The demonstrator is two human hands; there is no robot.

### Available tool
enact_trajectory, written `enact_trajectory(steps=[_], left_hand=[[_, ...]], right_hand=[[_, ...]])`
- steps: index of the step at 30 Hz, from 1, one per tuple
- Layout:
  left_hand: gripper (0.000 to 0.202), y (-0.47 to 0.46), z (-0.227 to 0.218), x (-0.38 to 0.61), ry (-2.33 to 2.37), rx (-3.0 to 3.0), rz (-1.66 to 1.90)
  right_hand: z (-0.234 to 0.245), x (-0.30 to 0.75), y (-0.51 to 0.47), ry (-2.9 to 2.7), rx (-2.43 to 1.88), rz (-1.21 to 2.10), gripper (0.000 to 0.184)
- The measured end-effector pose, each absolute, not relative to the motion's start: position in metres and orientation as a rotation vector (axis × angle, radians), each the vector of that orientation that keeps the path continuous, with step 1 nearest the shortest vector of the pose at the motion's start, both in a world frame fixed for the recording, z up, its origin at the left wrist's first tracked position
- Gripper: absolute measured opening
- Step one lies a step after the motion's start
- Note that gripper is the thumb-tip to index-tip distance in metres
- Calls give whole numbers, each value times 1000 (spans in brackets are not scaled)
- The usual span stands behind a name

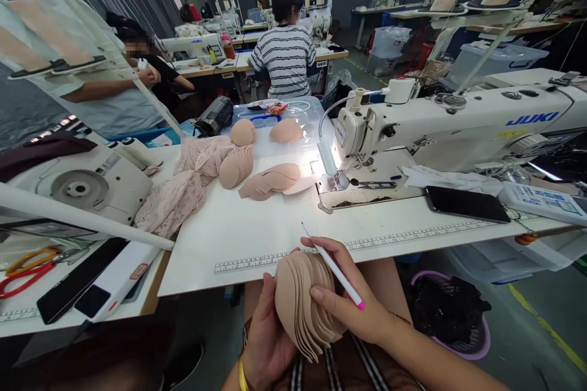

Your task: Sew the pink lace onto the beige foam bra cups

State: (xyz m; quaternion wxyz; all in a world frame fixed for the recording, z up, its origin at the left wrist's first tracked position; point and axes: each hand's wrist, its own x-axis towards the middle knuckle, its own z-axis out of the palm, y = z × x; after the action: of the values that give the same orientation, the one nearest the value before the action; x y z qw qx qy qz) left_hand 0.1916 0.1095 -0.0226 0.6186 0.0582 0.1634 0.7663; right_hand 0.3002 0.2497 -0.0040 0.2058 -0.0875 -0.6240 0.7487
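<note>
A fanned stack of beige curved fabric pieces, shaped like bra cups, is held over my lap near the table's front edge. My left hand cradles the stack from the left and below, fingers partly hidden behind it. My right hand grips a thin white marking pen with a pink end, its tip pointing up and left. The right thumb presses on the stack's right side. More beige pieces lie on the table: an overlapping row, a fanned stack and rounded cups.
A JUKI sewing machine stands at right with its lamp lit; thread snips and a phone lie nearby. Beige lace is heaped at left. A purple basket holds a black bag. Other people sit or stand beyond.
</note>
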Motion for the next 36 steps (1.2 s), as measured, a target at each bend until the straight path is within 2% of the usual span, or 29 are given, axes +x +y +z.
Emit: enact_trajectory(steps=[5, 13, 15, 18, 20, 36], left_hand=[[43, 107, -30, 192, 456, 49, 1825], [44, 111, -32, 187, 372, 169, 1805], [45, 110, -32, 184, 341, 185, 1814], [52, 105, -35, 178, 336, 208, 1849], [57, 100, -38, 174, 381, 209, 1880], [80, 93, -34, 175, 582, 103, 1894]], right_hand=[[-10, 300, 253, -1718, -329, 2055, 49], [-15, 297, 248, -1655, -275, 2068, 52], [-20, 298, 250, -1612, -370, 1977, 43], [-27, 304, 260, -1461, -557, 1847, 19], [-29, 306, 267, -1377, -595, 1887, 15], [-13, 296, 268, -1305, -638, 2209, 32]])
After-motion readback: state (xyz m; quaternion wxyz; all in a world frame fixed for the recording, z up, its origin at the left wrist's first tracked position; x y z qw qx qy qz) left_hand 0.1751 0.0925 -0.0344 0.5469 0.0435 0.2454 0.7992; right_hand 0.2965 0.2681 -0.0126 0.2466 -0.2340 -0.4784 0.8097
